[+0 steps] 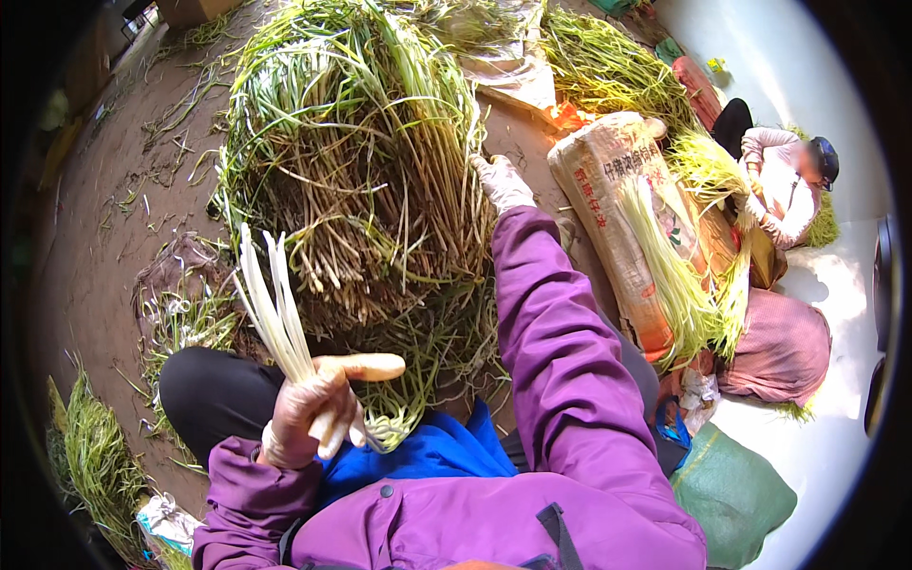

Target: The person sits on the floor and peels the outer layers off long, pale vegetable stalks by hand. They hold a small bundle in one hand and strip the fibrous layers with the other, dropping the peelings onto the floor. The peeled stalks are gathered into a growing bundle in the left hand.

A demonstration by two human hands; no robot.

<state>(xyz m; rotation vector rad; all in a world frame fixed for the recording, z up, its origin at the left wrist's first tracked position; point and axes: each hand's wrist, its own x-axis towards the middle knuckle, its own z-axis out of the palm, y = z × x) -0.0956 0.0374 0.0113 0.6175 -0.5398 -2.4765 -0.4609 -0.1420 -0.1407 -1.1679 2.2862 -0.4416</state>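
Note:
My left hand [313, 410], in a thin pale glove, is closed around several peeled white stalks [274, 306]; their white ends point up and their yellow-green leaves hang below the fist over a blue cloth [434, 449]. My right hand [501, 182], gloved too, reaches out to the right edge of a big heap of unpeeled leafy stalks [385, 185]. Its fingertips are at the heap's outer leaves; whether they pinch a stalk cannot be told. The heap's brown root ends face me, its green tops lie farther off.
Right of the heap lies a printed woven sack [605, 192] with a bundle of peeled stalks [662, 278] on it. A co-worker [787, 178] sits beyond. A pink sack [780, 345] and green sack [734, 491] lie at right. Leaf scraps [189, 320] and another leafy pile [100, 456] are at left.

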